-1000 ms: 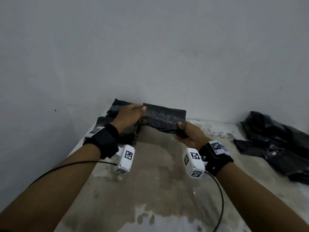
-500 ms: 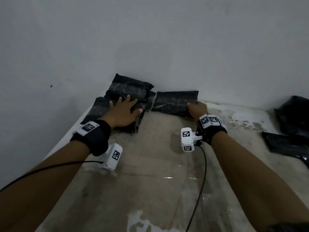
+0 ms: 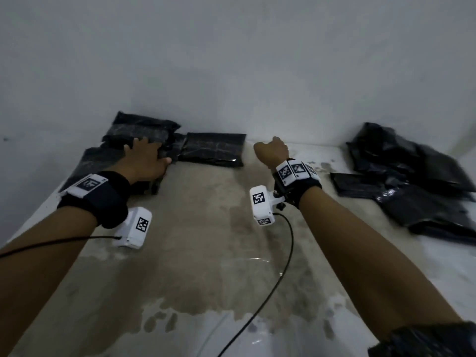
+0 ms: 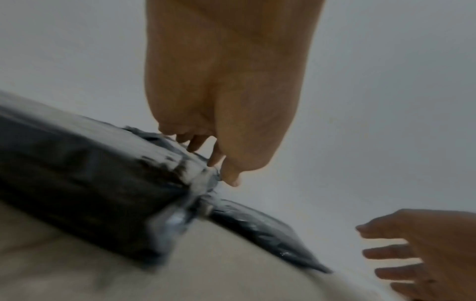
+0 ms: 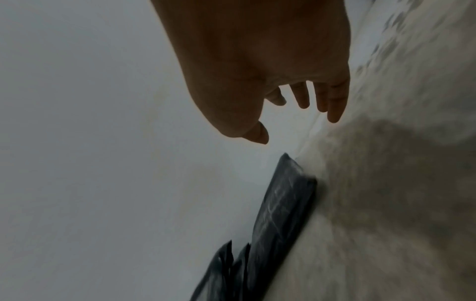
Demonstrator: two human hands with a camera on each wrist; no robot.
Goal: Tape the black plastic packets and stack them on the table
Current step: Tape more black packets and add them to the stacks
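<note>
1. Left hand [image 3: 145, 161] lies flat, fingers spread, pressing the stack of taped packets [image 3: 123, 155] at the counter's [image 3: 206, 240] far left
2. Right hand [image 3: 271, 152] hovers empty, fingers loose, having let go of the lone packet [image 3: 212, 149], which now lies by the wall

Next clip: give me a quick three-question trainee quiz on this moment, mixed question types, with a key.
1. True or false: the right hand grips the flat packet by the wall.
2. What does the left hand rest on? A) the packet stack B) the loose black bags C) the bare table
3. Fill in: the loose black bags lie to the person's ____.

Key: 1 false, it is empty and beside the packet; 2 A; 3 right.
</note>
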